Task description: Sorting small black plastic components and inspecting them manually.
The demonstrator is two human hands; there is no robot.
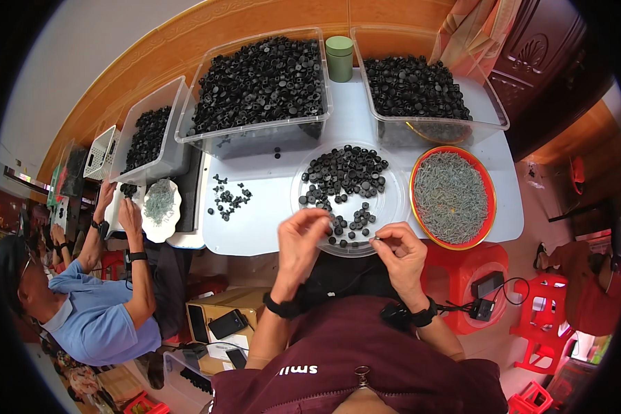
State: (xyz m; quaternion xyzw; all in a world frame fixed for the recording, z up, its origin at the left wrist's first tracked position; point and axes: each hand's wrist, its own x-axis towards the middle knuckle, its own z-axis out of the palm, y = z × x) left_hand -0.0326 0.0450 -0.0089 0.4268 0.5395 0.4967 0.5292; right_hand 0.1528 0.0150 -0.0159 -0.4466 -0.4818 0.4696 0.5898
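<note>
Hands: left hand (302, 238) & right hand (400, 250) over clear plate (393, 200); screw tray (452, 196) right.

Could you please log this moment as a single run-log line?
left hand: pinching small black cap | right hand: holding small metal screw | over: clear round tray | beside: red-rimmed screw dish

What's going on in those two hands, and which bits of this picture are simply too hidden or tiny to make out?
Head view only:
- Left hand: its curled fingers hide whatever it pinches.
- Right hand: a thin metal piece shows at the fingertips, too small to tell what kind.
- Red tray: its grey contents are too fine to identify.
- Right bin: a curved yellow thing under the black parts is mostly covered.
- Picture rim: dark and bent by the lens.
</note>
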